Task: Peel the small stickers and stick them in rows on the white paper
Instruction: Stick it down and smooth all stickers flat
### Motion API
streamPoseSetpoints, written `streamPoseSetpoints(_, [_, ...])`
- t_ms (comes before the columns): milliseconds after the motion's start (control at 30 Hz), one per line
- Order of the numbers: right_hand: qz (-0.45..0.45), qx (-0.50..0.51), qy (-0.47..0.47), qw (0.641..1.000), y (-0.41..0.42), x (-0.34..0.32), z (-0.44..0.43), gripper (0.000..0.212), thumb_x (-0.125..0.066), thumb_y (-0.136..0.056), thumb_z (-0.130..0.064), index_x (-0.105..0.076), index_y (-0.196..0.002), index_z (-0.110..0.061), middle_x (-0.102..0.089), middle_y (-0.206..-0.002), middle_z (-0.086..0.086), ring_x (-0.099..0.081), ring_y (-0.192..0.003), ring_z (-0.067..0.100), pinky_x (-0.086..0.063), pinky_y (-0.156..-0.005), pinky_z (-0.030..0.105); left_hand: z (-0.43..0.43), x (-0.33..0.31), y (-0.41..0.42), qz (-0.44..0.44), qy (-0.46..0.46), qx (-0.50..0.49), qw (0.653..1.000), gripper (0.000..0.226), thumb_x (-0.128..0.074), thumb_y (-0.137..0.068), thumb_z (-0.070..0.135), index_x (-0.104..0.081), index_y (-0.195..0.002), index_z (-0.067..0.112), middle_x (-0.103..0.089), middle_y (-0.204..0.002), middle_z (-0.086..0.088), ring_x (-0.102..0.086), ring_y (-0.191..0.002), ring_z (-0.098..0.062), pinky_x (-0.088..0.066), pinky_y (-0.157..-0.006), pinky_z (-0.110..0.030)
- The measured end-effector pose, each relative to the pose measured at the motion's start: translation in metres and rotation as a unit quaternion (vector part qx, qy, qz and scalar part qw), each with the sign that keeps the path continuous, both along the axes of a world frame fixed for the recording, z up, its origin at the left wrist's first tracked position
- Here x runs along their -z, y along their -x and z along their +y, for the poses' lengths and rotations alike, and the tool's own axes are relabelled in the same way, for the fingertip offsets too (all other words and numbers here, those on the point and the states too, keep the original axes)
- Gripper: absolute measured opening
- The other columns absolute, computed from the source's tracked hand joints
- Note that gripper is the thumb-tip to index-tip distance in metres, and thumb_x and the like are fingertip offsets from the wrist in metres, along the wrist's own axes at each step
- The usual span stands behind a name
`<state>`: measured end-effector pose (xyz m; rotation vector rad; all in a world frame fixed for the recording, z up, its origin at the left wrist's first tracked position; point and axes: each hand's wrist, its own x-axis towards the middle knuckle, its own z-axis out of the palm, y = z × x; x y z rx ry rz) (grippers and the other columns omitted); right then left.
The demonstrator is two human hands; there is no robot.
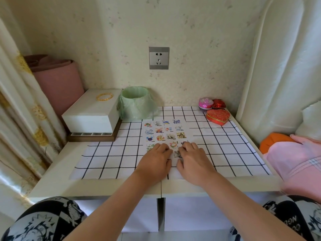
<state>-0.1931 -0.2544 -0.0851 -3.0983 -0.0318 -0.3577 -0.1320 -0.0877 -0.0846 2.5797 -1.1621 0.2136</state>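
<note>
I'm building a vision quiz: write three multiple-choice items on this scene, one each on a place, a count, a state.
1. The red heart-shaped box lies at the table's: A back right, B front left, C middle.
2. Stickers in the white paper's top row: A two, B four, C seven.
3. The left hand and right hand are: A in air, B on the paper, C under the table.
Answers: A, near the far right corner; B, four show; B, both rest on it.
</note>
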Motion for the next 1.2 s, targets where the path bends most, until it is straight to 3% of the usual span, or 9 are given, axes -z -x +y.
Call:
streamPoseSetpoints(233, [-0.028,-0.006,-0.018,0.999,0.000,0.002,-0.002,0.053,-0.029,-0.082,-0.034,-0.072,-0.096,-0.009,-0.060,-0.099,0.006,-0.055,-0.088,0.024,-0.052,-0.067,0.037,-0.001,-0.002,0.000,0.003,-0.006,-0.012,1.000,0.054,-0.026,-0.088,0.033,-0.065,-0.116,0.010,-0.059,-0.112,-0.002,-0.052,-0.100,-0.022,-0.053,-0.080,-0.037])
streamPoseSetpoints(333, [-0.038,-0.020,-0.027,0.999,0.002,0.005,-0.003,0.051,-0.032,-0.084,-0.034,-0.072,-0.103,-0.008,-0.059,-0.102,0.006,-0.056,-0.090,0.025,-0.052,-0.068,0.038,-0.003,-0.005,-0.003,0.005,-0.014,-0.017,1.000,0.048,-0.028,-0.090,0.032,-0.065,-0.111,0.011,-0.058,-0.110,-0.002,-0.049,-0.101,-0.020,-0.052,-0.081,-0.036])
streamPoseSetpoints(433, [-0.073,-0.004,-0.092,0.993,0.004,0.007,-0.015,0.040,-0.045,-0.088,-0.032,-0.073,-0.104,-0.008,-0.060,-0.102,0.006,-0.057,-0.091,0.027,-0.053,-0.073,0.042,-0.010,-0.009,-0.004,0.014,-0.032,-0.032,0.999,0.029,-0.039,-0.097,0.025,-0.062,-0.109,0.012,-0.054,-0.112,0.000,-0.045,-0.107,-0.019,-0.044,-0.082,-0.027])
streamPoseSetpoints(533, [-0.115,0.055,-0.131,0.983,0.005,0.007,-0.037,0.022,-0.062,-0.090,-0.018,-0.076,-0.101,-0.005,-0.063,-0.096,0.008,-0.060,-0.086,0.030,-0.054,-0.073,0.044,-0.019,-0.013,-0.006,0.021,-0.044,-0.055,0.997,0.031,-0.040,-0.100,0.027,-0.057,-0.121,0.012,-0.051,-0.120,-0.002,-0.044,-0.115,-0.019,-0.042,-0.087,-0.028])
streamPoseSetpoints(633, [-0.095,0.074,-0.170,0.978,0.004,0.010,-0.051,0.016,-0.065,-0.091,-0.011,-0.078,-0.100,-0.007,-0.064,-0.096,0.007,-0.059,-0.092,0.030,-0.054,-0.079,0.044,-0.029,-0.011,-0.008,0.009,-0.032,-0.027,0.999,0.040,-0.043,-0.099,0.025,-0.048,-0.137,0.013,-0.049,-0.129,-0.004,-0.043,-0.121,-0.022,-0.043,-0.098,-0.035])
streamPoseSetpoints(767, [-0.067,0.100,-0.259,0.958,-0.005,0.005,-0.053,0.017,-0.067,-0.091,-0.016,-0.079,-0.078,-0.015,-0.060,-0.082,0.002,-0.058,-0.087,0.026,-0.051,-0.075,0.035,-0.038,-0.005,-0.003,-0.006,-0.012,0.046,0.999,0.042,-0.040,-0.096,0.027,-0.058,-0.134,0.021,-0.057,-0.122,-0.002,-0.049,-0.115,-0.023,-0.046,-0.093,-0.040])
streamPoseSetpoints(867, [-0.014,0.154,-0.325,0.933,-0.013,-0.010,-0.057,0.017,-0.070,-0.087,-0.031,-0.078,-0.074,-0.023,-0.068,-0.079,-0.005,-0.065,-0.080,0.016,-0.053,-0.069,0.031,-0.040,0.002,-0.001,0.002,-0.011,0.044,0.999,0.043,-0.043,-0.098,0.032,-0.057,-0.138,0.023,-0.053,-0.130,-0.003,-0.045,-0.122,-0.022,-0.039,-0.099,-0.042])
streamPoseSetpoints(1033, [0.057,0.214,-0.322,0.920,-0.026,-0.021,-0.060,0.020,-0.079,-0.075,-0.054,-0.069,-0.068,-0.038,-0.071,-0.074,-0.016,-0.065,-0.067,0.006,-0.050,-0.064,0.023,-0.041,0.004,-0.004,0.005,0.003,0.037,0.999,0.044,-0.044,-0.096,0.033,-0.058,-0.137,0.026,-0.053,-0.129,0.001,-0.044,-0.120,-0.020,-0.036,-0.100,-0.039])
streamPoseSetpoints(1200, [0.083,0.221,-0.345,0.908,-0.034,-0.026,-0.066,0.015,-0.081,-0.078,-0.046,-0.078,-0.084,-0.033,-0.075,-0.086,-0.008,-0.066,-0.078,0.013,-0.055,-0.074,0.028,-0.040,0.005,-0.005,0.019,0.027,0.031,0.999,0.055,-0.029,-0.092,0.038,-0.068,-0.125,0.019,-0.059,-0.125,0.002,-0.050,-0.114,-0.020,-0.043,-0.097,-0.038])
